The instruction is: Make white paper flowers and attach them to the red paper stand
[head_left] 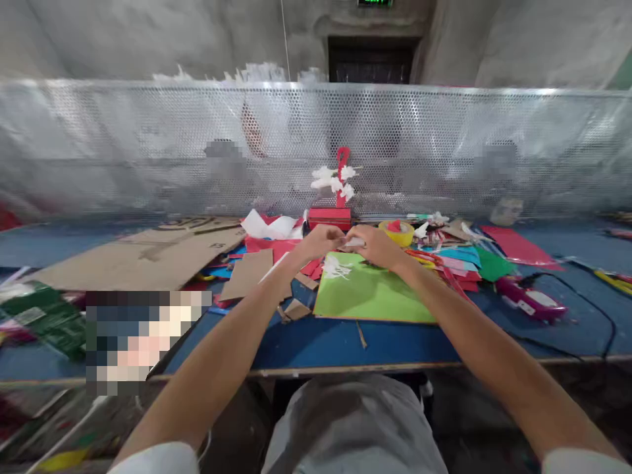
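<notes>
My left hand (323, 239) and my right hand (374, 245) meet above the far edge of a lime-green sheet (378, 296). The fingers of both are closed in a pinch around a small white piece (353, 242), which looks like paper; part of it is hidden by the fingers. White fringed paper strips (336, 266) lie on the green sheet just below my left hand. Behind my hands stands a red paper box (329, 217) with a red hooked upright (342, 172) bearing several white paper flowers (336, 184).
Flattened cardboard (143, 257) covers the left side. Yellow tape (397, 233), coloured paper scraps (457, 257) and a magenta corded device (530, 299) lie to the right. A green package (44, 319) is at far left. A perforated metal screen (419, 151) borders the back.
</notes>
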{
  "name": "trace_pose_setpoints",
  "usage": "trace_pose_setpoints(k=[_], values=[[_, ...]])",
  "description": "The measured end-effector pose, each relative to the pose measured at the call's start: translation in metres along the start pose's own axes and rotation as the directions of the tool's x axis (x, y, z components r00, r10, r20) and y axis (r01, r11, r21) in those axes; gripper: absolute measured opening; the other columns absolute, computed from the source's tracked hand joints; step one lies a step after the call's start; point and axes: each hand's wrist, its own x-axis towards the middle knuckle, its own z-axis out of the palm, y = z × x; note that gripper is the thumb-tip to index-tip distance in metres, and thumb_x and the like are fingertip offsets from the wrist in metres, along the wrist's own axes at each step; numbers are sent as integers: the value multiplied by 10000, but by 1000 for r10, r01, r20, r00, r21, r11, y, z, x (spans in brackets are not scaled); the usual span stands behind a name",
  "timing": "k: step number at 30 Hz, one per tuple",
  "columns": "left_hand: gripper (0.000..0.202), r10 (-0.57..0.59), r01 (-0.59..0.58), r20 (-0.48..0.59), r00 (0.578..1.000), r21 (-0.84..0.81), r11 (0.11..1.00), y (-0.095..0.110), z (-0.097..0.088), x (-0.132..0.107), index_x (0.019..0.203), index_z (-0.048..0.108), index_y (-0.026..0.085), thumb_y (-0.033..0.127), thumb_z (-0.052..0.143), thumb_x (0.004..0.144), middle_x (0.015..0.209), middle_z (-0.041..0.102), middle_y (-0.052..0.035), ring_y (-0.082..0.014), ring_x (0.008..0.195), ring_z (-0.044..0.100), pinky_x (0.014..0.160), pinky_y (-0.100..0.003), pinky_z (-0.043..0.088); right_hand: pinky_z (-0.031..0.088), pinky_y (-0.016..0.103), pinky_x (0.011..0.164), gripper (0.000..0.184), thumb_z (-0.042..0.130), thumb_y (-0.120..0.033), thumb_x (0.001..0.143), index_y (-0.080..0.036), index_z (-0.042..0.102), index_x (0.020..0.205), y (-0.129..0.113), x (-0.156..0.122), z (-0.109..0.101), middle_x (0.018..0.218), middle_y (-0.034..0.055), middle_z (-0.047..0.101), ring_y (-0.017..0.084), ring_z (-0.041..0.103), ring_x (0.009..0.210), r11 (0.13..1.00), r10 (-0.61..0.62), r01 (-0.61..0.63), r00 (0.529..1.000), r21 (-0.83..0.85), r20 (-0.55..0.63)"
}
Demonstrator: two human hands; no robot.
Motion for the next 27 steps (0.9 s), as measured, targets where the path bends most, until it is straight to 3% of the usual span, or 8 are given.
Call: trace_pose_setpoints(k=[6, 12, 27], values=[[336, -33, 35, 22, 999, -111, 993, 3, 1, -1, 782, 696, 105, 438, 705, 742, 639, 618, -20, -102, 588, 516, 600, -232, 405, 402, 276, 768, 152, 547, -281, 935, -203, 670, 977, 4, -1, -2, 941, 46, 717, 196, 635, 877, 999, 42, -41, 999, 8, -19], [335, -22, 23, 14, 1000, -147, 989, 2, 3, -1, 798, 703, 97, 427, 713, 740, 653, 633, -29, -97, 584, 524, 591, -226, 407, 379, 258, 681, 162, 564, -330, 930, -212, 665, 973, 2, -1, 1, 843, 30, 703, 165, 603, 725, 994, 99, -97, 994, 46, -43], [311, -66, 65, -8, 998, -137, 988, 6, 3, -3, 821, 708, 96, 394, 734, 735, 694, 676, -50, -120, 626, 576, 610, -232, 432, 414, 285, 731, 184, 595, -274, 913, -200, 761, 943, 8, 1, 2, 910, 50, 750, 176, 621, 783, 995, 91, -86, 990, 52, -103]])
